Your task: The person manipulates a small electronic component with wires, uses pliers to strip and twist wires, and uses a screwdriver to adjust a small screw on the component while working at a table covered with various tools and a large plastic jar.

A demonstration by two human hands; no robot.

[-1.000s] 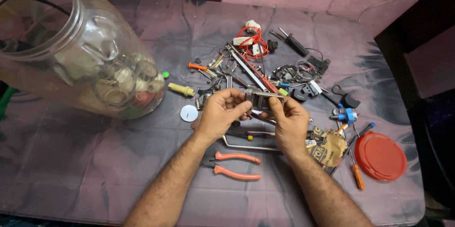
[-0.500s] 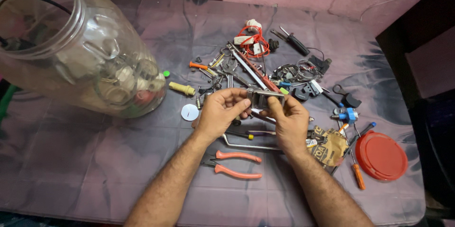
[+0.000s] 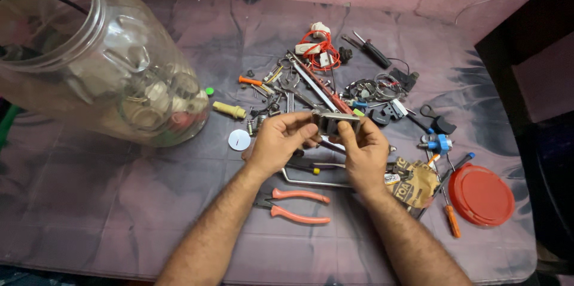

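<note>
Nearest to me on the purple marbled cloth of the tabletop point(image 3: 119, 214) lie the orange-handled pliers point(image 3: 296, 204), just below my forearms. Beyond them I hold a small grey metal bracket-like part point(image 3: 336, 122) up between both hands: my left hand point(image 3: 280, 139) pinches its left end with thumb and fingers, and my right hand point(image 3: 365, 148) closes on its right end from below, thumb on top. The part sits above the middle of the tabletop, over a bent steel rod point(image 3: 311, 181) that lies under my wrists. To my right rest a round red plastic lid point(image 3: 481, 195), an orange-handled screwdriver point(image 3: 449, 214) and a torn brown paper packet point(image 3: 415, 181). To my left, a small white disc point(image 3: 239, 140) and a yellow plastic handle point(image 3: 229, 109) lie near the big clear plastic jar point(image 3: 89, 65), which is tipped on its side with odd parts inside. Farther off spreads a clutter of small tools, with a coil of red wire point(image 3: 318, 47) and a black-handled screwdriver point(image 3: 372, 52) near the far edge.
</note>
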